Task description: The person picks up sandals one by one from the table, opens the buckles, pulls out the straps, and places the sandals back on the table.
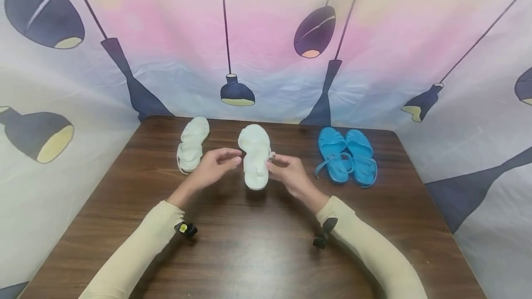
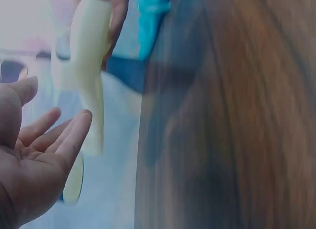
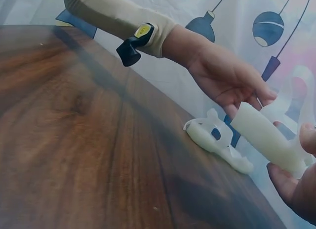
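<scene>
A white sandal [image 1: 254,163] is held up over the middle of the table, its toe end pointing away. My right hand [image 1: 291,175] grips its side by the strap and buckle, thumb toward me. In the right wrist view the thumb and fingers close on the sandal [image 3: 269,142] from both sides. On the other side, my left hand [image 1: 213,166] is beside the sandal with fingers extended. The left wrist view shows that hand [image 2: 42,162] palm up, fingers spread, holding nothing. A matching white sandal [image 1: 192,151] lies behind the left hand, straps up.
Two blue sandals, a left one [image 1: 332,144] and a right one [image 1: 360,149], lie side by side at the back right. The brown wooden table [image 1: 249,253] ends at a curtain [image 1: 187,86] printed with hanging lamps. Small dark cameras sit on both wrists.
</scene>
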A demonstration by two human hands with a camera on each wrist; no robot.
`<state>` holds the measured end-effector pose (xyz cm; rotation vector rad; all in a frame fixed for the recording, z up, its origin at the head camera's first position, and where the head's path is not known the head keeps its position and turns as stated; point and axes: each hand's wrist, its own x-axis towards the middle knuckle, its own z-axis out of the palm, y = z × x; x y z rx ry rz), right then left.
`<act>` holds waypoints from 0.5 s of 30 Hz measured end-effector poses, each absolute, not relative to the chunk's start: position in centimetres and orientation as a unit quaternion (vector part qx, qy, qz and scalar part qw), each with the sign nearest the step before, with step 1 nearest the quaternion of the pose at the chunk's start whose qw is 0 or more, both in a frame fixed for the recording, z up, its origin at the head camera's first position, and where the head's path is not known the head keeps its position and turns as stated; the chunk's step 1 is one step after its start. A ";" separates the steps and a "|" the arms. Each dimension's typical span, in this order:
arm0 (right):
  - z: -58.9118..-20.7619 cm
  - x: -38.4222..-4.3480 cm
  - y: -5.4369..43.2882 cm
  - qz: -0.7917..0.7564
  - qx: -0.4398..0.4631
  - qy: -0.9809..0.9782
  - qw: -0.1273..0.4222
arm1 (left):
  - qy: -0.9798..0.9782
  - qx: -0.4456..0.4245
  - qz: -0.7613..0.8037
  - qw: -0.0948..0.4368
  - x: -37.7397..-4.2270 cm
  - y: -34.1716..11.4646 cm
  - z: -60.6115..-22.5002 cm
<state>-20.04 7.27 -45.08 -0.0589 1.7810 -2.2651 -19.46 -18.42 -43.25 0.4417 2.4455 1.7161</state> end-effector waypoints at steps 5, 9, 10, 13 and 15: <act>-45.1 -21.6 5.8 -0.788 -0.036 0.602 0.124 | 0.853 0.121 0.507 -0.011 -20.7 -21.9 -42.9; -45.1 -22.9 4.5 -0.789 -0.052 0.600 0.123 | 0.884 0.104 0.447 -0.087 -21.5 -25.1 -43.2; -45.1 -23.2 4.1 -0.789 -0.056 0.600 0.122 | 0.889 0.097 0.436 -0.102 -21.7 -25.9 -43.4; -45.2 -24.2 3.1 -0.789 -0.068 0.599 0.119 | 0.895 0.074 0.422 -0.123 -22.0 -27.8 -43.9; -45.3 -24.9 2.4 -0.791 -0.073 0.596 0.119 | 0.899 0.059 0.416 -0.127 -22.1 -28.9 -44.2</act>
